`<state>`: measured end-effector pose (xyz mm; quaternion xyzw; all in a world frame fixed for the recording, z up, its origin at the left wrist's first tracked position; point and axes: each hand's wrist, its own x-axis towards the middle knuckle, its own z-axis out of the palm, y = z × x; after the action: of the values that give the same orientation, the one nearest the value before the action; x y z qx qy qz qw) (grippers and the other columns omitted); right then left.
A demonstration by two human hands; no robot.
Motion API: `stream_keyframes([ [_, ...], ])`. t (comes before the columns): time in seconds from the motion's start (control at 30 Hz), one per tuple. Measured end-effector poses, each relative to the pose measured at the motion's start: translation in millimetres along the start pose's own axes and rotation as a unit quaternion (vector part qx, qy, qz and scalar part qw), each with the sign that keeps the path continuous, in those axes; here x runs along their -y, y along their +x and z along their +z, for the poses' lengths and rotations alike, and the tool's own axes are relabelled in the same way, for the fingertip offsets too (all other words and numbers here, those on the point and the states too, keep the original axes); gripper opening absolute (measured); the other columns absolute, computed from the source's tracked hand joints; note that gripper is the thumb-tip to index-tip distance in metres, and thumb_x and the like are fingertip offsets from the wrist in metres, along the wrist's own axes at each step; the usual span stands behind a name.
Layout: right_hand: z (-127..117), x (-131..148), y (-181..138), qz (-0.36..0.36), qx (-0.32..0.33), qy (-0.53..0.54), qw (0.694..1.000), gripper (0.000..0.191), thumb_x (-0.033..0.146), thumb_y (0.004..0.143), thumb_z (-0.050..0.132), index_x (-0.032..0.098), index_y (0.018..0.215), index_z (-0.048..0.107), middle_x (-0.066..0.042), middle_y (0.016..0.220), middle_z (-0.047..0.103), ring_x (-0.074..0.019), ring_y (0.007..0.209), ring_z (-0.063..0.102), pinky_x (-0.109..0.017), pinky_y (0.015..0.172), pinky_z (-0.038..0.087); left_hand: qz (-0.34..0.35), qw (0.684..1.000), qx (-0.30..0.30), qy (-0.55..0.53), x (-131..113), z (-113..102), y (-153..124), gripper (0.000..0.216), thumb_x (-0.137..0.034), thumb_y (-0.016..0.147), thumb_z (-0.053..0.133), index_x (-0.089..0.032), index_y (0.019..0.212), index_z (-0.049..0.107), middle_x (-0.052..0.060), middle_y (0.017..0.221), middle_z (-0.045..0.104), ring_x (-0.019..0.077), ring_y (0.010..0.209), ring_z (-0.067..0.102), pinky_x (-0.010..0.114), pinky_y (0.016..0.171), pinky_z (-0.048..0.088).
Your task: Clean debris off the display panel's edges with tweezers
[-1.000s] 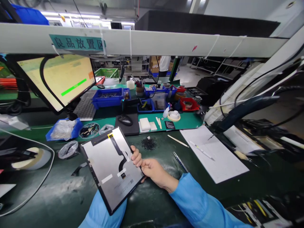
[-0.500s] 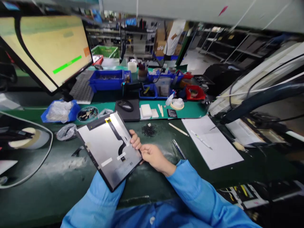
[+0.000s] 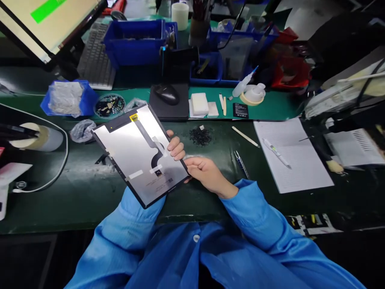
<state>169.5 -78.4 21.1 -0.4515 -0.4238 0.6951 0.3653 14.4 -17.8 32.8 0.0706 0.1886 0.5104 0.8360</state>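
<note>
I hold a grey tablet display panel (image 3: 132,156) tilted above the dark green bench (image 3: 75,188), its back facing me with a black flex cable and white tape strips on it. My right hand (image 3: 200,170) grips the panel's right edge, fingers curled over it. My left hand is hidden under the panel; only its blue sleeve (image 3: 132,216) shows.
Behind the panel lie a computer mouse (image 3: 166,94) on a black pad, white foam blocks (image 3: 200,103), a pile of small black bits (image 3: 201,135), tweezers (image 3: 241,163) and a paper sheet with a pen (image 3: 291,154). A monitor (image 3: 45,20), keyboard and blue bins stand at the back.
The view has tipped down and closer to the bench. The panel stays in the same grip, now slightly flatter and nearer my body.
</note>
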Motion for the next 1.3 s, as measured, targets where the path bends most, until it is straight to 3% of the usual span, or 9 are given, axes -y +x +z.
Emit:
stream_keyframes([
  [0.17, 0.9, -0.4, 0.8, -0.007, -0.022, -0.021, 1.000, 0.020, 0.029, 0.076, 0.065, 0.016, 0.088, 0.074, 0.001, 0.074, 0.072, -0.0125, 0.061, 0.065, -0.028, 0.063, 0.056, 0.002, 1.000, 0.025, -0.001, 5.3, -1.7, -0.3, 0.044, -0.048, 0.102, 0.031, -0.021, 0.087, 0.064, -0.002, 0.063, 0.030, 0.0111, 0.049, 0.025, 0.023, 0.045, 0.031],
  [0.4, -1.6, -5.9, 0.5, -0.039, -0.052, -0.119, 0.991, 0.014, 0.022, 0.071, 0.057, 0.017, 0.078, 0.068, 0.009, 0.054, 0.045, -0.0063, 0.050, 0.034, -0.022, 0.048, 0.027, 0.009, 1.000, -0.009, 0.022, 14.0, -2.6, 3.9, 0.047, -0.055, 0.100, 0.029, -0.024, 0.087, 0.062, -0.003, 0.062, 0.026, 0.0111, 0.046, 0.021, 0.022, 0.042, 0.026],
  [0.6, -1.3, 1.1, -2.1, -0.023, -0.012, -0.102, 0.994, 0.019, 0.027, 0.076, 0.056, 0.018, 0.087, 0.068, 0.005, 0.062, 0.056, -0.0085, 0.055, 0.043, -0.023, 0.054, 0.032, -0.003, 1.000, 0.004, 0.005, 6.3, 0.9, -2.7, 0.043, -0.050, 0.101, 0.031, -0.022, 0.092, 0.063, -0.002, 0.063, 0.028, 0.0111, 0.048, 0.026, 0.022, 0.043, 0.030],
  [0.77, -2.8, -1.1, -1.9, -0.044, -0.025, -0.142, 0.989, 0.006, 0.024, 0.072, 0.056, 0.019, 0.073, 0.060, 0.008, 0.058, 0.039, -0.0065, 0.053, 0.028, -0.023, 0.052, 0.022, -0.007, 0.998, -0.056, 0.000, 10.7, 2.4, -0.4, 0.042, -0.050, 0.102, 0.030, -0.023, 0.100, 0.063, -0.003, 0.063, 0.026, 0.0106, 0.046, 0.023, 0.021, 0.039, 0.025],
  [0.9, -3.0, -1.7, -2.2, -0.045, -0.018, -0.133, 0.990, 0.006, 0.024, 0.072, 0.055, 0.019, 0.074, 0.058, 0.008, 0.057, 0.035, -0.0068, 0.054, 0.026, -0.024, 0.052, 0.021, -0.004, 0.997, -0.077, 0.002, 11.6, 2.1, 0.3, 0.042, -0.052, 0.101, 0.032, -0.025, 0.108, 0.062, -0.003, 0.063, 0.025, 0.0118, 0.047, 0.025, 0.022, 0.041, 0.026],
  [1.13, -1.3, -0.6, -1.9, -0.037, -0.021, -0.137, 0.990, 0.005, 0.025, 0.072, 0.055, 0.020, 0.070, 0.055, 0.007, 0.058, 0.038, -0.0072, 0.054, 0.027, -0.024, 0.052, 0.022, -0.023, 0.999, -0.028, 0.008, 8.8, 2.6, -2.0, 0.044, -0.052, 0.101, 0.028, -0.023, 0.098, 0.062, -0.003, 0.063, 0.025, 0.0114, 0.046, 0.022, 0.023, 0.043, 0.023],
  [1.3, -0.7, -1.6, -2.5, -0.028, -0.023, -0.128, 0.991, 0.003, 0.023, 0.069, 0.055, 0.020, 0.069, 0.054, 0.008, 0.059, 0.038, -0.0067, 0.054, 0.026, -0.024, 0.052, 0.020, -0.037, 0.999, -0.040, -0.006, 9.5, -0.4, 0.4, 0.043, -0.055, 0.101, 0.030, -0.025, 0.106, 0.062, -0.003, 0.063, 0.026, 0.0122, 0.047, 0.022, 0.024, 0.044, 0.024],
])
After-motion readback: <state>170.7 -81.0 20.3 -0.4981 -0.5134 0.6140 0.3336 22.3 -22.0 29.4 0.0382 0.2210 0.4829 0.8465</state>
